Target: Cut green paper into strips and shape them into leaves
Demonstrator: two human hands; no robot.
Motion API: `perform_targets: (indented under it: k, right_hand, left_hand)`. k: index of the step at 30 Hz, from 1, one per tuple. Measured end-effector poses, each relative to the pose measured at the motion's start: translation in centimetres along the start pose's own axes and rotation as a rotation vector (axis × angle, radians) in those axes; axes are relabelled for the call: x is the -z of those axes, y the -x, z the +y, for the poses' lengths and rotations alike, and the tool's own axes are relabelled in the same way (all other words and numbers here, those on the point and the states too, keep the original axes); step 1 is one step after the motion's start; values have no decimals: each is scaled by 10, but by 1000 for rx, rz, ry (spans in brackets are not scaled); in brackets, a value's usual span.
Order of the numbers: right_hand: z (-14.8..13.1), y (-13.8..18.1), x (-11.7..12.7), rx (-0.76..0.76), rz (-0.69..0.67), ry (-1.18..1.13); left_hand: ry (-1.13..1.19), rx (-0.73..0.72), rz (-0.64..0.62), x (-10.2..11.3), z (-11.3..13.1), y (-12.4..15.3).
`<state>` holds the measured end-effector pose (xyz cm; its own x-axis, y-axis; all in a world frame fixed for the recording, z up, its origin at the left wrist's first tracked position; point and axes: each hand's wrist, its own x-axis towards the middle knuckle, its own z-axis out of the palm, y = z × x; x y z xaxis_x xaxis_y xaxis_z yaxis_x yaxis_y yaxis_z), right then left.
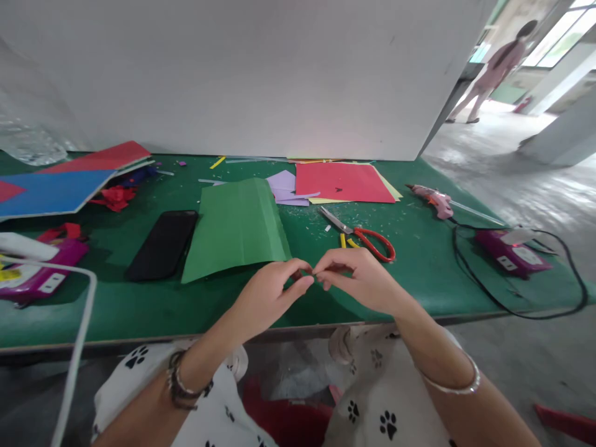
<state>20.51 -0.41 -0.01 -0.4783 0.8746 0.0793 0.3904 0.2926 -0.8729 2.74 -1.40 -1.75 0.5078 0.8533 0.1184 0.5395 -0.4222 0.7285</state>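
My left hand (274,287) and my right hand (361,278) meet fingertip to fingertip above the front part of the green table. Both are closed in a pinch around something tiny and dark that I cannot make out. Just behind my left hand lies a sheet of green paper (235,226) with crease lines and a slightly raised front edge. Scissors (370,239) with red handles rest behind my right hand, blades pointing back and left. Small yellow pieces (348,241) lie beside the scissors.
A black phone (162,245) lies left of the green paper. Red paper (344,182) and purple paper (282,186) lie behind. At right are a pink glue gun (434,200), a looped cable and a purple power strip (512,253). A person (500,71) is in the background.
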Motion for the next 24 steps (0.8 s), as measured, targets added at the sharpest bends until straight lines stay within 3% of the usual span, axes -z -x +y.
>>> perform_targets:
  k: [4, 9, 13, 18, 21, 24]
  right_hand:
    - [1, -1, -2, -36, 85, -39]
    - [9, -5, 7, -57, 229, -117]
    - [13, -9, 9, -106, 175, -214]
    - [16, -15, -5, -152, 96, -278]
    - [17, -17, -10, -165, 103, -281]
    - [22, -19, -6, -163, 180, -257]
  left_hand:
    - [94, 58, -69, -8, 0, -1]
    - [38, 68, -23, -7, -6, -1]
    - [96, 60, -15, -15, -9, -3]
    - [223, 61, 3, -22, -12, -4]
    - [106, 47, -8, -17, -13, -4]
    - [-215, -21, 68, -6, -16, -6]
